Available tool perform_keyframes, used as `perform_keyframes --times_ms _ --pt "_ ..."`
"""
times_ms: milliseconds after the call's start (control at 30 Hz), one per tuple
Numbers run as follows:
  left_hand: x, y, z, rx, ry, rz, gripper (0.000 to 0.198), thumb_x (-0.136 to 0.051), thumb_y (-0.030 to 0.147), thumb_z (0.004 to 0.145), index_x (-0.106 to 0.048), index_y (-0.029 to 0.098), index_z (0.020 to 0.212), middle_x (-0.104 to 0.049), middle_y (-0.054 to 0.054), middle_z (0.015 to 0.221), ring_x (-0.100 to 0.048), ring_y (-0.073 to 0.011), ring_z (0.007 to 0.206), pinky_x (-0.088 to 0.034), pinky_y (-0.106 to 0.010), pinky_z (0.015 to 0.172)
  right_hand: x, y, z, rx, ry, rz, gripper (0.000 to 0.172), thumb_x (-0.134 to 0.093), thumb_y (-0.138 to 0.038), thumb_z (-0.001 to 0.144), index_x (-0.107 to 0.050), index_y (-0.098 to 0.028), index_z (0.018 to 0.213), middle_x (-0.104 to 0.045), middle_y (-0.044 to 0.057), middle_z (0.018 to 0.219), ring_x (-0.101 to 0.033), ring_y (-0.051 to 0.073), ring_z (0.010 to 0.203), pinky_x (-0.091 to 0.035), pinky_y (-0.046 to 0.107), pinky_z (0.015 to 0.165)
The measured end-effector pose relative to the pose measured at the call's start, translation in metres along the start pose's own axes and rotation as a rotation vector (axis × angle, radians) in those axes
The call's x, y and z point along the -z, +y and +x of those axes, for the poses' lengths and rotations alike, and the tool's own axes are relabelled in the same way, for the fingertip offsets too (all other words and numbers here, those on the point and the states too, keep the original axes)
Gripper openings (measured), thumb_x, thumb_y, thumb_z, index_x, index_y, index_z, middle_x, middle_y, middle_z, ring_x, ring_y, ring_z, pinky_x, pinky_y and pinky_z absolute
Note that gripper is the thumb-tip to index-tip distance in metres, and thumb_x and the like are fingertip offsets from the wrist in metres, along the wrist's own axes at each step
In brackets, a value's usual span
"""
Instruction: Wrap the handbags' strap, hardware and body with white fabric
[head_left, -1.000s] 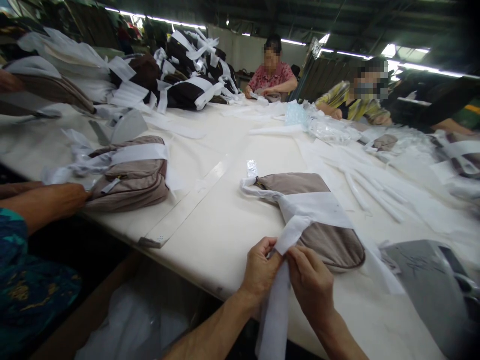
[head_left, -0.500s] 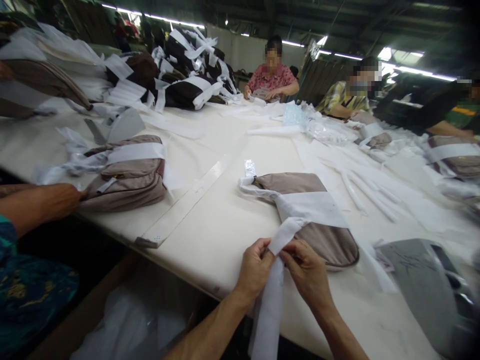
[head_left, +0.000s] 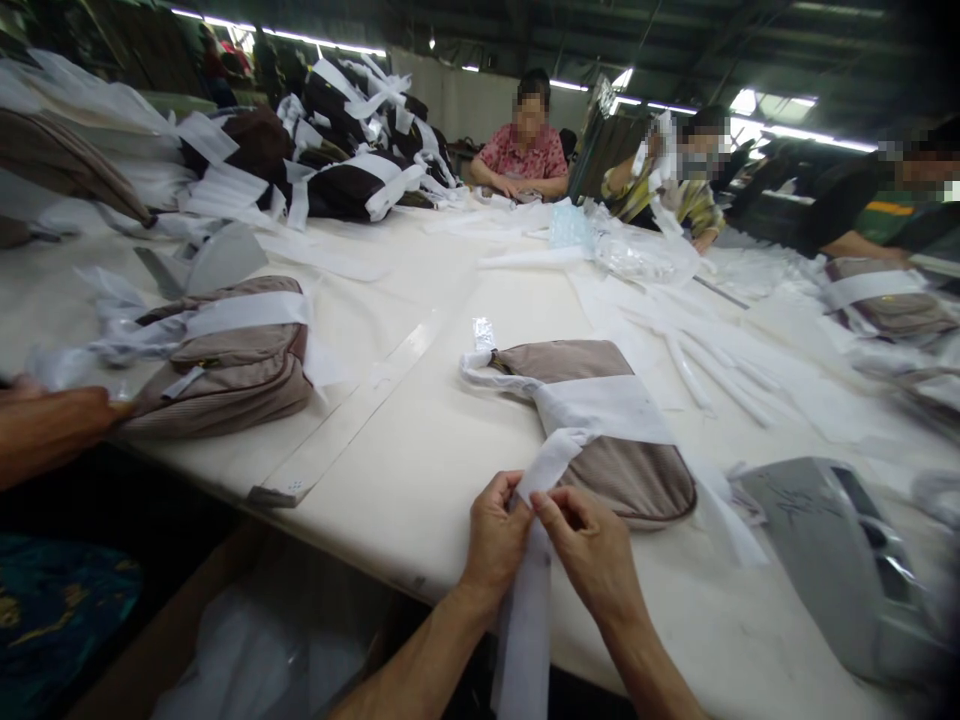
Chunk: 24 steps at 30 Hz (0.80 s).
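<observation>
A white fabric strip [head_left: 541, 470] is pinched between the left hand [head_left: 495, 535] and the right hand [head_left: 592, 550] at the near table edge [head_left: 375, 560]. Just beyond the fingers lies a taupe bag [head_left: 615, 470], banded by the strip. Bare tabletop is left open to the left; a grey machine [head_left: 832, 560] stands to the right.

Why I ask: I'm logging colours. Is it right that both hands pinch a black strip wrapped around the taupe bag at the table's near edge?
Not quite: the strip is white, not black, as the head view shows. The left hand and right hand do pinch it, and it wraps the taupe bag at the table's near edge.
</observation>
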<state>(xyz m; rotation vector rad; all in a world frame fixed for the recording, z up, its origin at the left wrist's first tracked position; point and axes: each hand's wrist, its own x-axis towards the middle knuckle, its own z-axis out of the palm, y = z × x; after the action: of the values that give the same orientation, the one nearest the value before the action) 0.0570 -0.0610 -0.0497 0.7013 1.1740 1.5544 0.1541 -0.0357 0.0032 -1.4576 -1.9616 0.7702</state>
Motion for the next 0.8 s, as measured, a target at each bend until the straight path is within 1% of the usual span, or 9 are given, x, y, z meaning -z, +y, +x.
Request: perform_keyframes --times_ms 100,267,367,433,500,533,633,667,800 --pt "-0.001 0.000 -0.001 -0.010 0.013 0.016 0.025 -0.058 0.035 0.078 -0.058 0.016 0.095 -0.064 -0.006 0.093 -0.059 -0.0185 0.086 -0.045 -0.025 0.074 -0.007 -0.006 0.001 -0.076 -0.016 0.006 0.032 -0.055 -0.043 0.077 -0.050 -0.018 0.057 -0.045 -0.003 0.050 -0.043 0.012 0.049 -0.031 0.024 0.049" --pt "0.000 -0.003 0.000 0.006 0.002 0.003 0.022 -0.059 0.029 0.077 -0.058 0.016 0.094 -0.064 -0.005 0.090 -0.058 -0.0160 0.079 -0.045 -0.023 0.069 0.000 0.005 0.000 -0.028 -0.043 -0.005 0.028 -0.051 -0.037 0.081 -0.048 -0.018 0.060 -0.043 -0.004 0.052 -0.041 0.011 0.049 -0.030 0.023 0.049" --pt "-0.001 -0.003 0.001 0.055 0.000 -0.010 0.023 -0.061 0.027 0.074 -0.059 0.015 0.093 -0.064 -0.005 0.087 -0.057 -0.0131 0.070 -0.044 -0.021 0.062 0.007 0.015 0.002 0.032 -0.049 -0.039 0.023 -0.050 -0.034 0.081 -0.050 -0.017 0.065 -0.048 -0.001 0.060 -0.046 0.013 0.056 -0.034 0.025 0.055" --pt "-0.002 -0.002 0.002 0.074 0.010 -0.032 0.023 -0.062 0.026 0.072 -0.059 0.014 0.092 -0.064 -0.004 0.084 -0.056 -0.0118 0.067 -0.043 -0.019 0.059 0.009 0.019 0.006 0.081 -0.045 -0.022 0.017 -0.051 -0.031 0.080 -0.054 -0.017 0.072 -0.054 0.003 0.073 -0.050 0.016 0.067 -0.037 0.027 0.062" --pt "-0.002 0.000 0.003 0.085 0.015 -0.055 0.023 -0.063 0.024 0.072 -0.059 0.013 0.092 -0.063 -0.003 0.081 -0.054 -0.0108 0.065 -0.042 -0.019 0.057 0.008 0.023 0.009 0.085 -0.055 0.020 0.014 -0.052 -0.030 0.080 -0.056 -0.017 0.077 -0.057 0.005 0.081 -0.052 0.018 0.074 -0.039 0.028 0.066" --pt "-0.002 0.002 0.003 0.093 0.010 -0.066 0.023 -0.063 0.024 0.072 -0.058 0.013 0.092 -0.063 -0.003 0.080 -0.054 -0.0104 0.064 -0.041 -0.018 0.056 0.006 0.025 0.011 0.061 -0.065 0.043 0.014 -0.052 -0.030 0.080 -0.056 -0.017 0.077 -0.057 0.004 0.079 -0.053 0.017 0.072 -0.040 0.028 0.064" --pt "0.000 0.006 0.003 0.118 -0.035 -0.102 0.023 -0.062 0.023 0.072 -0.058 0.013 0.092 -0.062 -0.002 0.077 -0.052 -0.0092 0.061 -0.040 -0.018 0.054 0.000 0.033 0.014 -0.065 -0.093 0.177 0.020 -0.057 -0.035 0.077 -0.050 -0.018 0.069 -0.054 -0.001 0.062 -0.051 0.015 0.058 -0.040 0.026 0.055" --pt "0.001 0.007 0.003 0.131 -0.056 -0.115 0.022 -0.061 0.022 0.072 -0.058 0.012 0.092 -0.061 -0.002 0.075 -0.051 -0.0085 0.059 -0.039 -0.017 0.053 -0.002 0.036 0.014 -0.103 -0.096 0.258 0.023 -0.060 -0.036 0.075 -0.046 -0.019 0.069 -0.053 -0.002 0.060 -0.051 0.014 0.056 -0.041 0.026 0.053" --pt "0.006 0.014 0.002 0.198 -0.155 -0.142 0.028 -0.054 0.023 0.077 -0.058 0.013 0.103 -0.060 -0.001 0.072 -0.047 -0.0071 0.054 -0.037 -0.017 0.050 -0.002 0.035 0.015 -0.177 -0.101 0.582 0.032 -0.067 -0.035 0.070 -0.040 -0.021 0.077 -0.056 -0.002 0.069 -0.054 0.014 0.060 -0.046 0.026 0.054"
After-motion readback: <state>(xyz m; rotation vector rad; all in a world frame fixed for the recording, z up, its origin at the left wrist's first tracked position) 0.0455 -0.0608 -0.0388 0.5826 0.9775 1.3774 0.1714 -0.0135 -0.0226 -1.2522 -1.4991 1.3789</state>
